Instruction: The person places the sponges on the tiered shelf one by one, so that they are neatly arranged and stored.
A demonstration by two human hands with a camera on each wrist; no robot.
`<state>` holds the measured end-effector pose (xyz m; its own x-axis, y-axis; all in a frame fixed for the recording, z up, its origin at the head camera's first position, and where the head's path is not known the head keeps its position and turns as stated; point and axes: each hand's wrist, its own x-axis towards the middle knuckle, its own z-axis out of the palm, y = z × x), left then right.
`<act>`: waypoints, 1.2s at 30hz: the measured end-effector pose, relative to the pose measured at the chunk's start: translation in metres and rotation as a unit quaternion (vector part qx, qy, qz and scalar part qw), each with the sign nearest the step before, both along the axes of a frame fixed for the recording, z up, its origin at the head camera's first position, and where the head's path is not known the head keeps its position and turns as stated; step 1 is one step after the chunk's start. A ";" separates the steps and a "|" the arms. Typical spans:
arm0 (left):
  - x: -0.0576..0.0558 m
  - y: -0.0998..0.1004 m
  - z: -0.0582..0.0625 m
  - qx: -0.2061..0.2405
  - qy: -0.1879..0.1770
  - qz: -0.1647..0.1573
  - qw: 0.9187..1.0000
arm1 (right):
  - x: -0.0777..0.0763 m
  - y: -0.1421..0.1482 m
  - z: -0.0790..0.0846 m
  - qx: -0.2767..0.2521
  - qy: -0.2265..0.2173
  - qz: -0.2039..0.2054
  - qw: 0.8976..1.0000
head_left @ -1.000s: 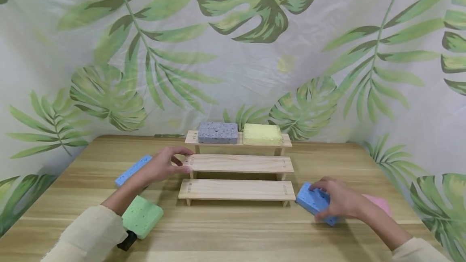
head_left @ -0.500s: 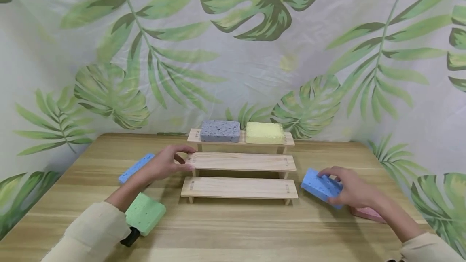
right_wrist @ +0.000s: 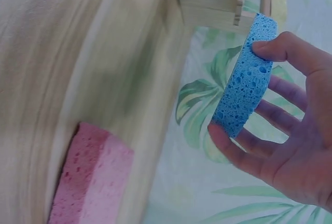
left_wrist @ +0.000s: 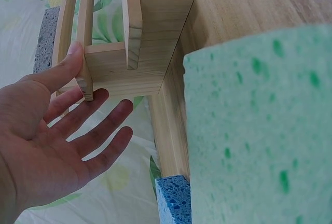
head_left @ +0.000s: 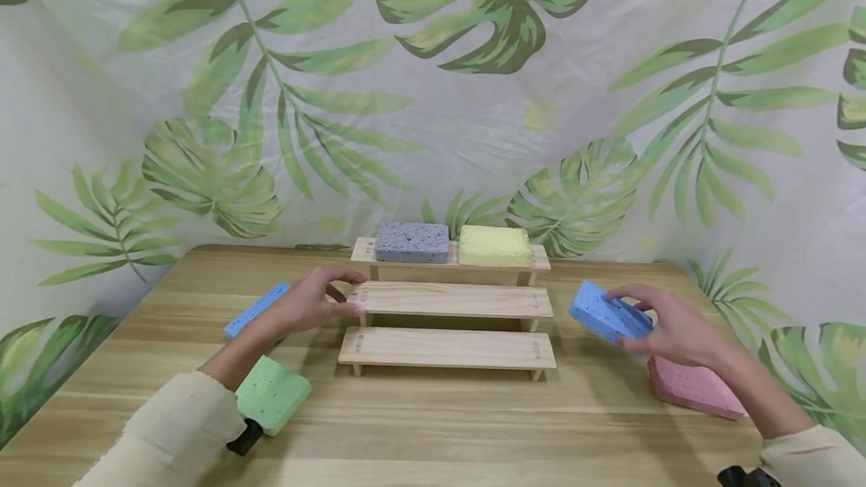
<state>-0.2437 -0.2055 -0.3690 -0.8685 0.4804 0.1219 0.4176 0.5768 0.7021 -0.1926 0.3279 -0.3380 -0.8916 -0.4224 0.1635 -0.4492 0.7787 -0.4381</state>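
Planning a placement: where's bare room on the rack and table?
Free: bottom shelf; middle shelf, right of the left hand; table in front, between green sponge and pink sponge. Crowded: top shelf, grey sponge and yellow sponge side by side, only narrow ends bare.

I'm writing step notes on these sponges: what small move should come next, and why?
Probably move the held blue sponge leftward over the bare middle shelf: the right hand grips it clear of the table, the left hand pinches that shelf's left end, and the top shelf bears a gray sponge and a yellow sponge.
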 end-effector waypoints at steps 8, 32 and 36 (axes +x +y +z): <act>0.000 0.000 0.001 0.001 -0.004 0.001 1.000 | 0.000 -0.011 0.012 -0.009 0.026 0.021 0.999; 0.000 0.000 0.004 -0.003 0.001 0.001 1.000 | -0.002 -0.059 0.025 -0.051 0.007 0.052 0.997; 0.000 0.001 0.004 -0.004 0.001 0.006 1.000 | -0.005 -0.071 0.023 -0.056 0.003 0.060 0.997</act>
